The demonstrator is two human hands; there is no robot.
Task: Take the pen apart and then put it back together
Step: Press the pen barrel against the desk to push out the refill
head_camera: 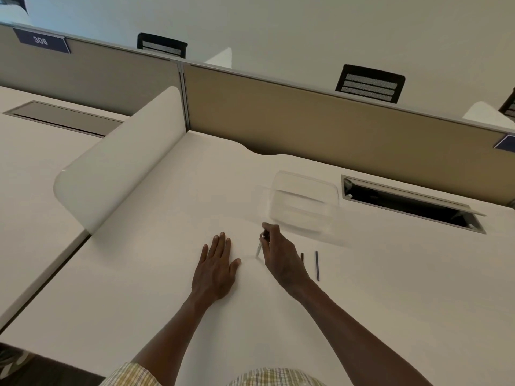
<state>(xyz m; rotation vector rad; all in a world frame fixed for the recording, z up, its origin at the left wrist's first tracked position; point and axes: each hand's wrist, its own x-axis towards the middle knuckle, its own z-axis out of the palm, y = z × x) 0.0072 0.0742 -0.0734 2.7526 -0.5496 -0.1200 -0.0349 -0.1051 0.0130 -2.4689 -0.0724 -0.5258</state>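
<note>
A: Any writing you can read?

B: One sign [41,40] in the upper left of the frame, dark blue, reads "306". A second dark sign [505,142] shows at the right edge, too cut off to read.

A: Where is the pen?

B: In pieces, just below the middle of the frame. The right hand [280,256] is closed in a pinch round the clear pen barrel [259,250], which slants with its lower tip down at the desk [139,274]. Just right of that hand lie two loose parts on the desk: a short dark piece [302,256], partly hidden by the hand, and a long thin dark refill [317,265].

A: And the other hand?

B: The left hand [216,267] lies flat on the desk, palm down, fingers spread, holding nothing.

A: Counts?

B: Two hands, three pen parts in view, one clear plastic container [303,201] above the right hand, two cable slots [412,203] in the desks, three black chair backs [369,83] behind the partition [278,112].
</note>
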